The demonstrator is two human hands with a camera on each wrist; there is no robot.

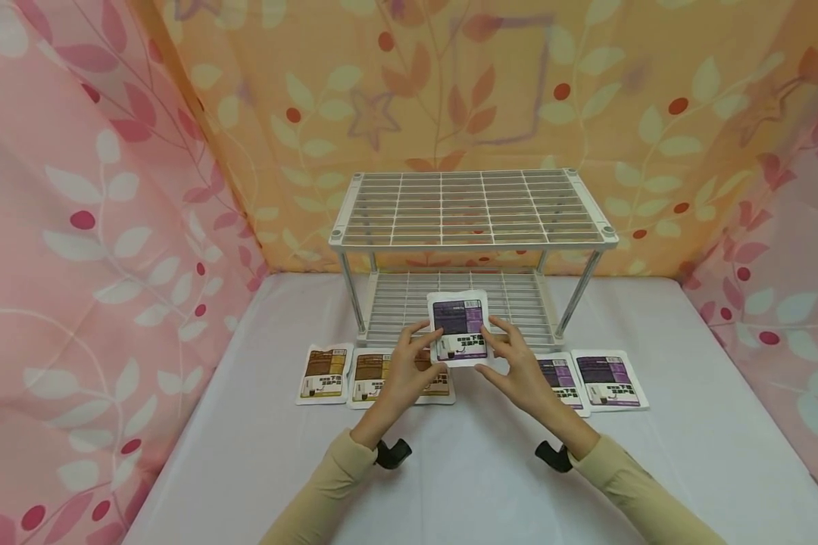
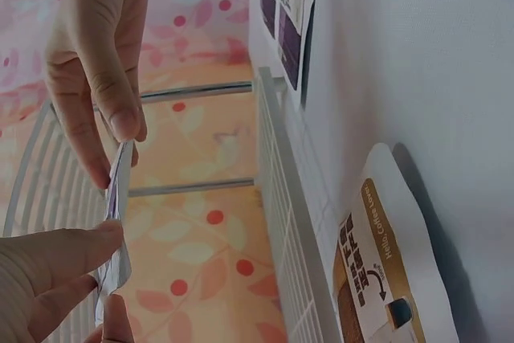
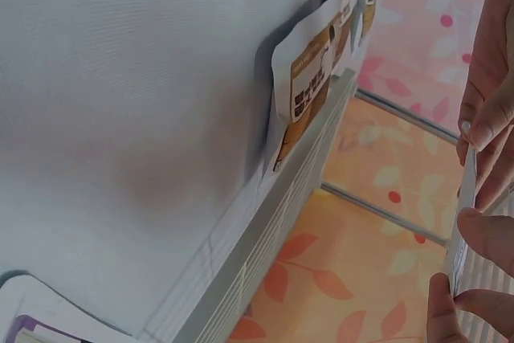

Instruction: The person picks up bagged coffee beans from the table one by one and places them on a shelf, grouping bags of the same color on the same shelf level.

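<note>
A white packet with a purple label (image 1: 460, 325) is held up in front of the lower shelf, pinched at its two side edges. My left hand (image 1: 409, 372) grips its left edge, and my right hand (image 1: 518, 371) grips the right one. Seen edge-on in the left wrist view, the packet (image 2: 117, 198) is thin and flat between the fingers of both hands. Below my left hand lie brown-labelled packets (image 1: 325, 372) in a row on the table. Beside my right hand, two purple-labelled packets (image 1: 609, 380) lie side by side; my right hand partly hides the nearer one.
A white two-tier wire rack (image 1: 473, 210) stands behind the hands, its lower shelf (image 1: 388, 299) close to the white table (image 1: 245, 454). Pink patterned cloth (image 1: 109, 250) hangs at both sides, and orange patterned cloth (image 1: 300, 98) hangs behind.
</note>
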